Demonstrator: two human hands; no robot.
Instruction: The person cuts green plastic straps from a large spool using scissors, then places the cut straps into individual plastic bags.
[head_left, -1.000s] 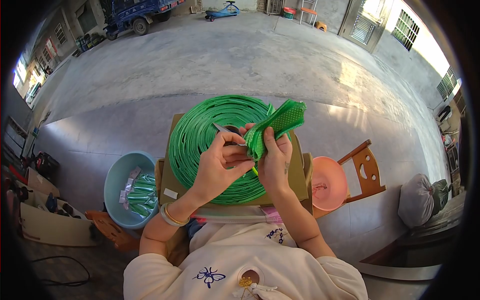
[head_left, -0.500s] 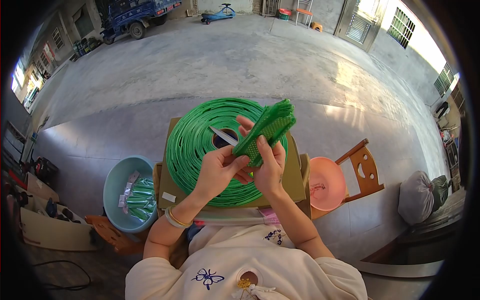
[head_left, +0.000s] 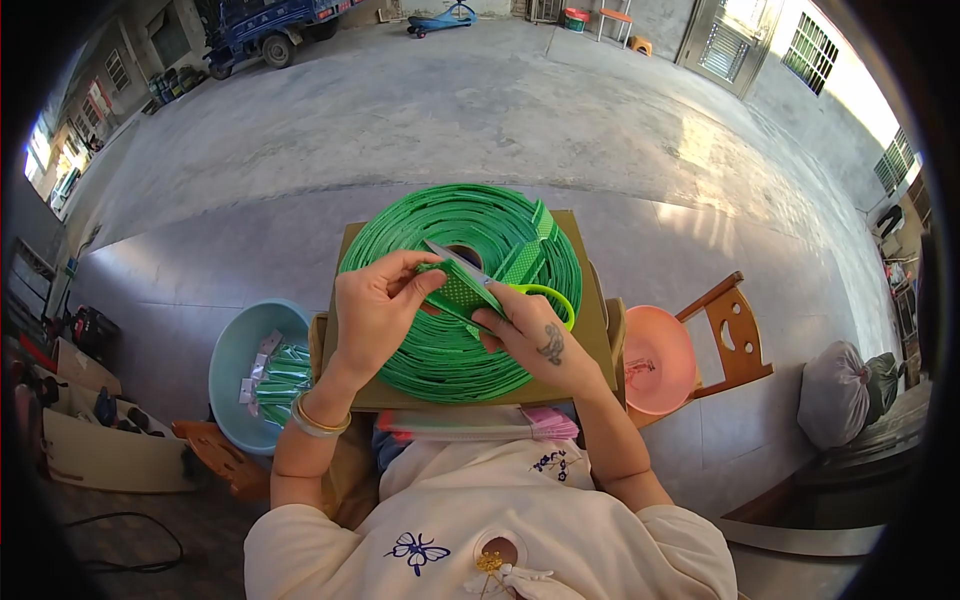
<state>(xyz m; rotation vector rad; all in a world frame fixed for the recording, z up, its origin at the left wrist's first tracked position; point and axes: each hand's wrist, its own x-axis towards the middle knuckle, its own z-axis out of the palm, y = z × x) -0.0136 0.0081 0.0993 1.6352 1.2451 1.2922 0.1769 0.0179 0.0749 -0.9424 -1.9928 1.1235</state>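
Blue basin (head_left: 230,347): we see packets (head_left: 284,372) inside;
Left hand (head_left: 375,305): we pinch one end of the folded strip (head_left: 460,291);
Folded strip: between our hands, over the green roll (head_left: 450,368);
Right hand (head_left: 540,340): we grip the other end, scissors (head_left: 566,303) at our fingers

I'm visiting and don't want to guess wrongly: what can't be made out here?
Head view:
- Layered, dotted green strip: gripped part hidden by left hand.
- Lime plastic scissors handle: partly hidden by right hand.
- Boxy blue truck: top cut by upper edge.
- Red bits in round pink basin: too small to identify.
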